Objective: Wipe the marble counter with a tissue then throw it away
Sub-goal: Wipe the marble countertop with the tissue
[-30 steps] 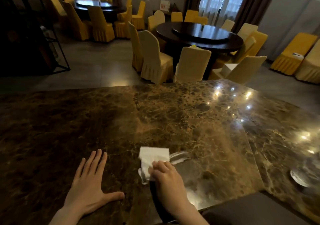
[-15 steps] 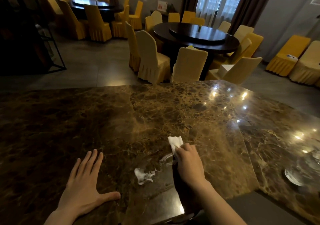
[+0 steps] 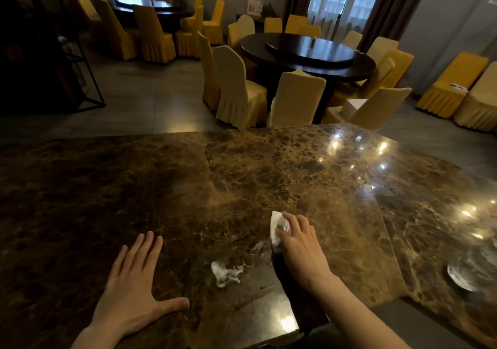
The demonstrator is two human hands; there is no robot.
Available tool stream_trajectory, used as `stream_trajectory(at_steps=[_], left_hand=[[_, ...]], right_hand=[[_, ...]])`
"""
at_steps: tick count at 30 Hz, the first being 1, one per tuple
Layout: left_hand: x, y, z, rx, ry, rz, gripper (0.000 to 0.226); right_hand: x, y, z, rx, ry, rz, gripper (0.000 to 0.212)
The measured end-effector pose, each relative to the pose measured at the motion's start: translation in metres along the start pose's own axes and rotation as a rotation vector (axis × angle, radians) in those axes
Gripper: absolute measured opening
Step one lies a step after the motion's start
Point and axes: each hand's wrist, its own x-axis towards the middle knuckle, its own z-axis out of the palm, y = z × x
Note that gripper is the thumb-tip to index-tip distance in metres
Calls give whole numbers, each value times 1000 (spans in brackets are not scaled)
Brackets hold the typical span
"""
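A glossy brown marble counter (image 3: 242, 176) fills the lower half of the view. My right hand (image 3: 298, 243) presses a crumpled white tissue (image 3: 277, 226) onto the counter near its front middle; most of the tissue shows at my fingertips. Just left of that hand lies a white foamy wet smear (image 3: 226, 273) on the marble. My left hand (image 3: 134, 289) rests flat on the counter with fingers spread, holding nothing, about a hand's width left of the smear.
The counter's near edge (image 3: 269, 340) runs below my hands. A seam (image 3: 387, 235) splits the counter right of my right hand, with a round wet ring (image 3: 462, 276) beyond. Past the far edge stand covered chairs (image 3: 239, 87) around a dark round table (image 3: 309, 52).
My right hand has slid the tissue away from me and to the right, bunching it up and uncovering a foamy smear behind it. My left hand has stayed flat.
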Motion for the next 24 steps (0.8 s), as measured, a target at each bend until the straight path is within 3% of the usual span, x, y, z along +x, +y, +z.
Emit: stream_trajectory(at_steps=[4, 8, 9, 14, 16, 18, 22, 24], left_hand=[[2, 0, 1, -3, 15, 1, 154], [1, 0, 1, -14, 15, 4, 155], [1, 0, 1, -15, 21, 1, 155], [0, 1, 0, -15, 17, 9, 155], [1, 1, 1, -30, 29, 13, 156], [0, 1, 0, -30, 22, 15, 155], [1, 0, 1, -15, 28, 16, 156], [1, 0, 1, -16, 32, 17, 156]], right_hand=[[-7, -32, 7, 209, 36, -31, 42], [-31, -78, 16, 345, -34, -312, 40], [-33, -73, 13, 357, -31, -309, 37], [-22, -1, -9, 265, 103, 119, 29], [-22, -6, -6, 210, 95, 156, 32], [-30, -35, 6, 255, 58, 89, 38], [-56, -70, 13, 342, 19, -233, 45], [-49, -47, 6, 332, 37, -211, 41]])
